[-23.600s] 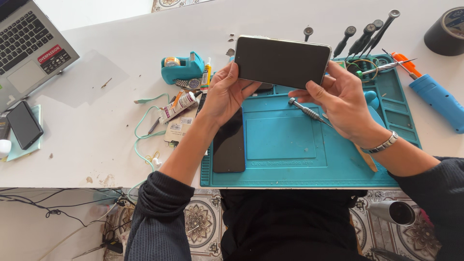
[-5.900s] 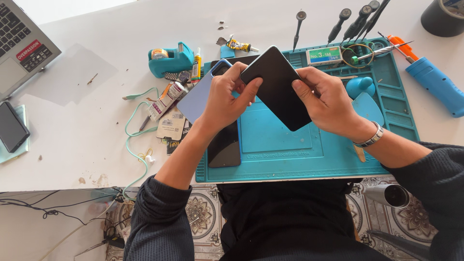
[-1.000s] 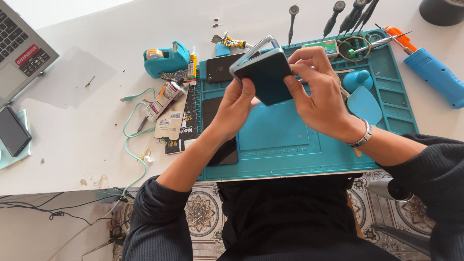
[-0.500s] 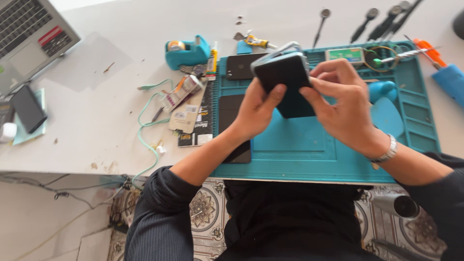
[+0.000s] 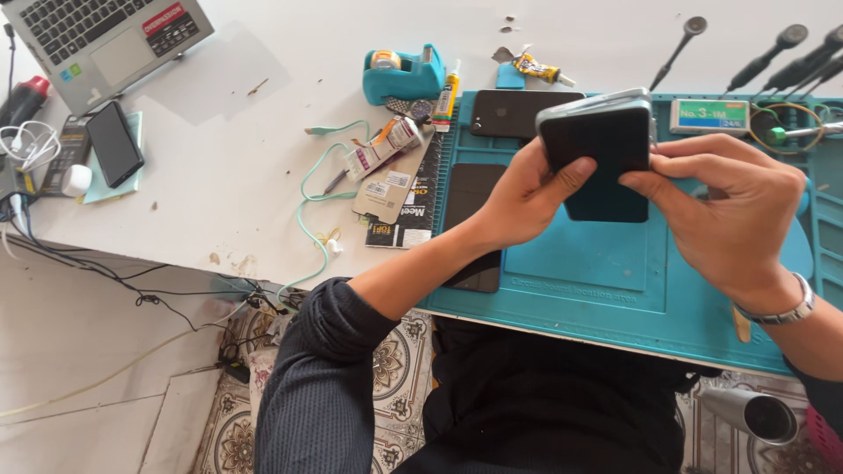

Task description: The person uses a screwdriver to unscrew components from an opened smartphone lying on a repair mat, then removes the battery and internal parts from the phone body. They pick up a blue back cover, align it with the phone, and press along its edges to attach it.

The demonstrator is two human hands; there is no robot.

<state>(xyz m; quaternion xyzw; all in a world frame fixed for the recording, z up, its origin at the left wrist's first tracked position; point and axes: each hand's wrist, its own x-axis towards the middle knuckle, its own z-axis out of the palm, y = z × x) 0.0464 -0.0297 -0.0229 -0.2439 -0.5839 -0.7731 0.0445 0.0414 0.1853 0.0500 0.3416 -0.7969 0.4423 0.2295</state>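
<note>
We hold a dark smartphone (image 5: 601, 145) up over the teal repair mat (image 5: 606, 263), between both hands, clear of the mat surface. Left hand (image 5: 522, 197) clamps its left edge, thumb across the dark face, fingers behind. Right hand (image 5: 733, 211) pinches the right edge, thumb and forefinger closed on it, other fingers curled loosely below. A lighter silver frame or panel shows along the top edge, sitting slightly off the dark slab; we can't tell if it is fully seated.

Step in hand, as we judge it: fitting or pressing the dark panel against the phone body, working around the edges. Next move probably calls for even pressure along the rim with both thumbs, and keeping the two layers lined up so nothing slips.

Counts: two more dark phones or panels lie on the mat, one (image 5: 514, 112) near the top edge, one (image 5: 474, 224) under our left forearm. One phone (image 5: 114, 143) lies off to the left beside the laptop (image 5: 105, 31). One teal tape dispenser (image 5: 404, 75). Two glue tubes, one upright-ish (image 5: 446, 92) and one flat (image 5: 540, 68). At least four black-handled tools (image 5: 764, 57) at top right; some are cut off by the picture edge. One mint cable (image 5: 307, 202). One wristwatch (image 5: 781, 312) on our right wrist.
</note>
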